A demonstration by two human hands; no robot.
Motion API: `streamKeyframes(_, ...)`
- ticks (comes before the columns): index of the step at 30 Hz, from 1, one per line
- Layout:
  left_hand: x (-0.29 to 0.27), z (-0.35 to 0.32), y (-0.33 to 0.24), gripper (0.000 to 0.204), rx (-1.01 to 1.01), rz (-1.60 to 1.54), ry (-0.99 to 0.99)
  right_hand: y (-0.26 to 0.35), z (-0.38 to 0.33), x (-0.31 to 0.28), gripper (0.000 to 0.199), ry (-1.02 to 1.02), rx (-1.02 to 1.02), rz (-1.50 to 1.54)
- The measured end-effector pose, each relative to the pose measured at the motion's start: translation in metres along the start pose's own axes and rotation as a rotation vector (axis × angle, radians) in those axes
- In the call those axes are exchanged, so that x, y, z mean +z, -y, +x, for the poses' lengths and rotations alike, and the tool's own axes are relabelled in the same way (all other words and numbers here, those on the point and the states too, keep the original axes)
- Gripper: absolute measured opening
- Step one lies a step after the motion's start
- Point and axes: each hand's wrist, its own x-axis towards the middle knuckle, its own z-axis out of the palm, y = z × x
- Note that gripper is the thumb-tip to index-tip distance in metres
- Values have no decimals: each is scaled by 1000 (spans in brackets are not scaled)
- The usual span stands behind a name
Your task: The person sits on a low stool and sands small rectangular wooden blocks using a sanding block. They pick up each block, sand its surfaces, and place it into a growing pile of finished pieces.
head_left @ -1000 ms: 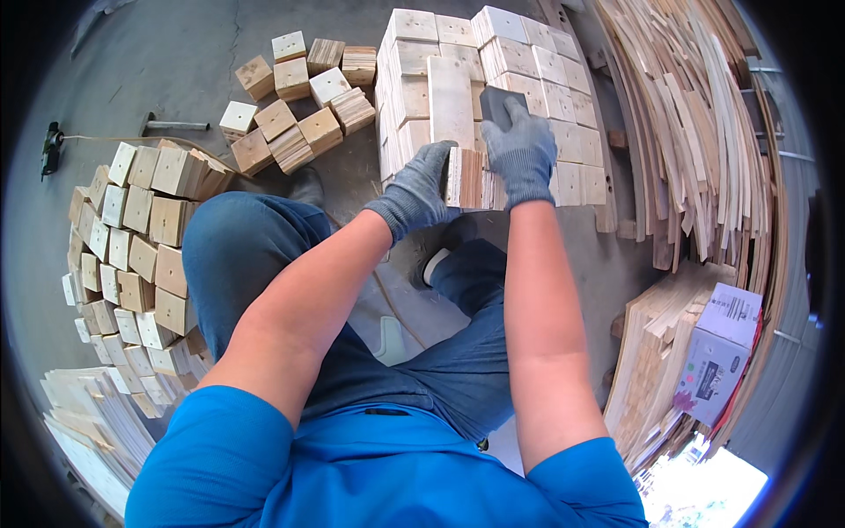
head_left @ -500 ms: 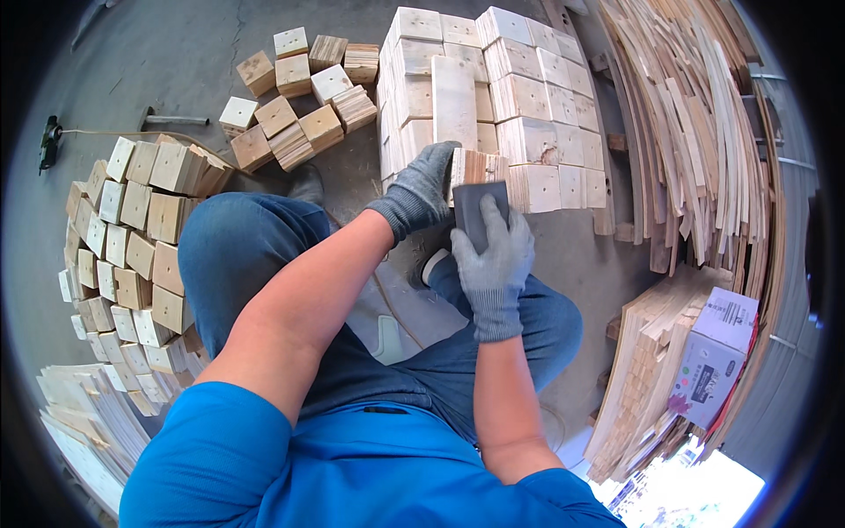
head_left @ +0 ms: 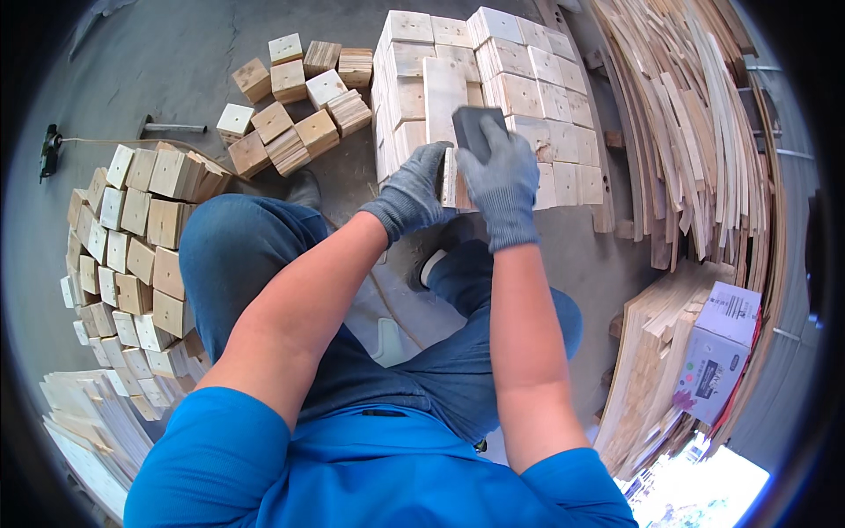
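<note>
My gloved left hand [head_left: 412,192] grips the left side of a layered wooden block [head_left: 451,187], which is largely hidden behind both hands. In my gloved right hand [head_left: 505,180] is a dark grey, flat-faced sanding block [head_left: 475,128], its upper end sticking out beyond the fingers. It is at the right and far side of the wooden block; whether the two touch is hidden. Just beyond my hands rises a stack of pale wooden blocks [head_left: 519,88], with a pale board [head_left: 444,92] upright against its near face.
Loose wooden blocks [head_left: 288,79] lie at the far left, and a large pile of blocks [head_left: 136,211] stands left of my knee. Long thin strips [head_left: 695,150] lean on the right. A printed carton [head_left: 717,352] sits beside stacked boards [head_left: 647,361]. A corded tool [head_left: 50,151] lies far left.
My right hand has moved away from me, carrying the sanding block from the near face of the wooden block to its far side. My left hand has barely shifted.
</note>
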Motion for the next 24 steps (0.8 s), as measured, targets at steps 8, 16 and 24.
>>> streamKeyframes(8,-1,1,1,93,-12,-24,-3,-23,-151,-11,73,-62,-2,61)
streamKeyframes(16,-1,-1,6,98,-1,34,-32,-31,-100,-11,70,-103,-41,93)
streamKeyframes(24,9,1,7,110,6,-13,-8,-82,6,-36,69,-15,189,234)
